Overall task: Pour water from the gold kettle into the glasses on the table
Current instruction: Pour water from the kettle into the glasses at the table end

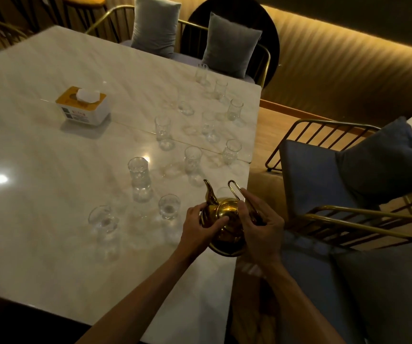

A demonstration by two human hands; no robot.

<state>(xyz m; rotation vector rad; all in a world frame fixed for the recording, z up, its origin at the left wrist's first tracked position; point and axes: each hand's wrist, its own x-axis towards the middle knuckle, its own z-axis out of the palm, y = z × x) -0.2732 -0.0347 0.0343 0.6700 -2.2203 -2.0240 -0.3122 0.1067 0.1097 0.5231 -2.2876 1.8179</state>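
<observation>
The gold kettle (226, 219) stands near the right edge of the marble table (51, 170), spout pointing away from me. My left hand (200, 224) presses on its lid and left side. My right hand (259, 224) grips the kettle's looped wire handle (234, 188) at the right. Several clear glasses stand beyond it; the closest glass (169, 207) is just left of the kettle, another glass (104, 219) further left, and a tall glass (139, 175) behind them. A little water shows in the bottoms of the near ones.
A yellow-and-white tissue box (83, 106) sits at the middle left of the table. Gold-framed chairs with grey cushions (348, 189) stand close on the right, and two more cushioned chairs (227, 45) at the far side.
</observation>
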